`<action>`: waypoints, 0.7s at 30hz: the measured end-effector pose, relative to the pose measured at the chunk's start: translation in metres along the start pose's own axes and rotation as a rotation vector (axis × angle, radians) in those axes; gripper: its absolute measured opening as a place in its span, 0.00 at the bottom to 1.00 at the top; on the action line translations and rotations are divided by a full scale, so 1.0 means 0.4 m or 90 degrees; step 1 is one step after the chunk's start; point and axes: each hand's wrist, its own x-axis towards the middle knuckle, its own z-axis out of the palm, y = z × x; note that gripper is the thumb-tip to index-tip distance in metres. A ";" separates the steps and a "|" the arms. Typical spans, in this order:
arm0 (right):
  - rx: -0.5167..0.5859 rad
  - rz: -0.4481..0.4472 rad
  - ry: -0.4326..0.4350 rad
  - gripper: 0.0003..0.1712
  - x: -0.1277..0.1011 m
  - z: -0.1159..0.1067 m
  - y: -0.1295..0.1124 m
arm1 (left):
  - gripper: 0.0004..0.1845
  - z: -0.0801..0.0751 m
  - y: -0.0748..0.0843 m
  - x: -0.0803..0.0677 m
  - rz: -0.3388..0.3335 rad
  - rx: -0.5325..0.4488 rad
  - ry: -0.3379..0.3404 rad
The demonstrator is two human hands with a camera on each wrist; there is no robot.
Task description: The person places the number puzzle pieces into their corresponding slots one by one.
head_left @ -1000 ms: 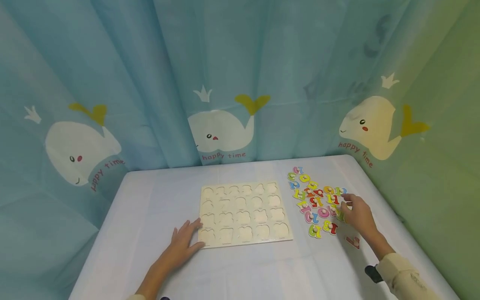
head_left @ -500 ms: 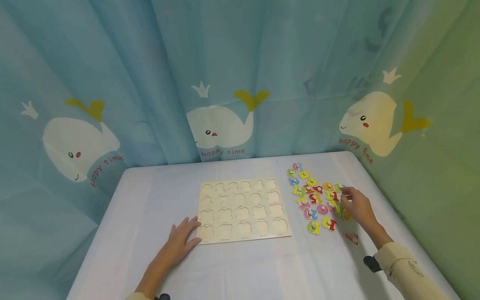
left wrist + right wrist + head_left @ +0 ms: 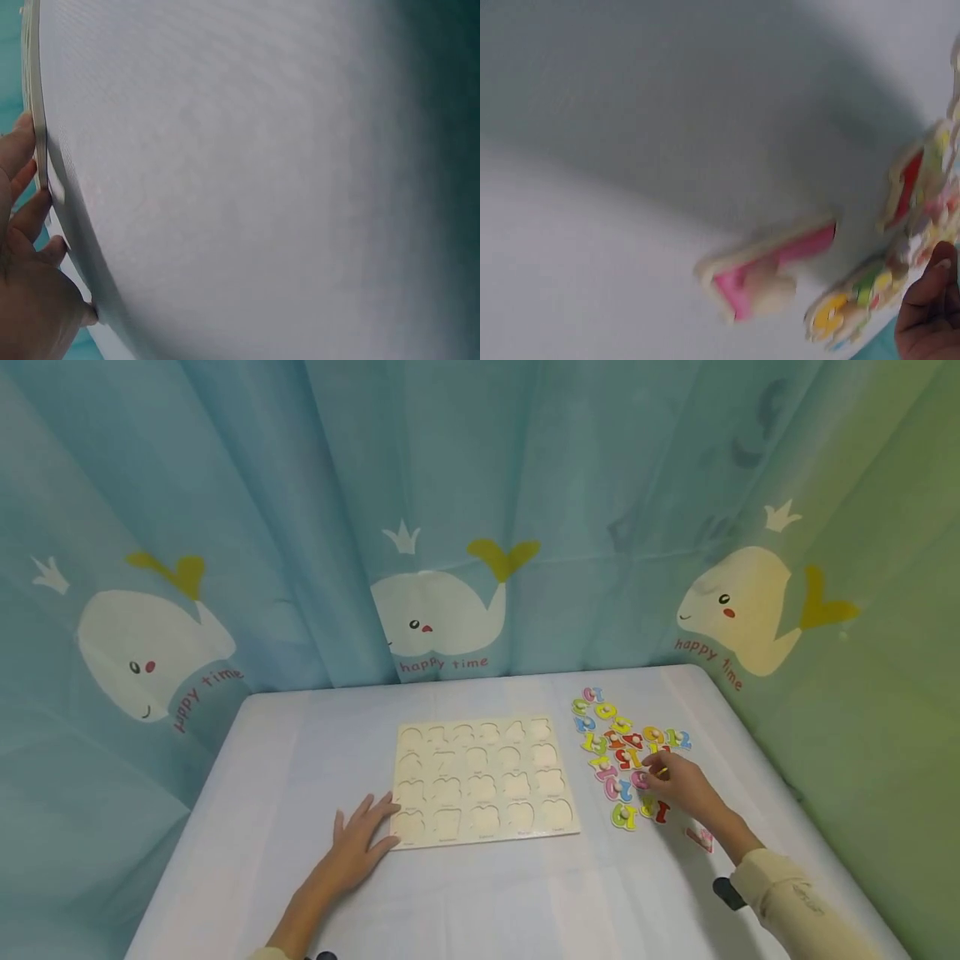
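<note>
Here the right hand [image 3: 678,785] rests curled among number pieces [image 3: 615,735]; its grip can't be told

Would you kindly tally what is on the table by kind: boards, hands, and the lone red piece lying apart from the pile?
Puzzle board: 1
Hands, left hand and right hand: 2
Lone red piece: 1
Total: 4
</note>
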 end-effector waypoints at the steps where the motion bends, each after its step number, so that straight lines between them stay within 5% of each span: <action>1: -0.001 0.008 -0.007 0.18 0.000 0.007 -0.005 | 0.22 -0.001 0.000 0.000 -0.003 -0.001 -0.004; 12: -0.036 0.067 0.062 0.13 0.001 0.059 -0.019 | 0.22 -0.004 0.003 0.001 -0.005 -0.023 -0.017; 21: -0.064 -0.013 0.123 0.14 0.016 0.059 -0.059 | 0.23 -0.005 0.004 0.000 -0.012 -0.021 -0.017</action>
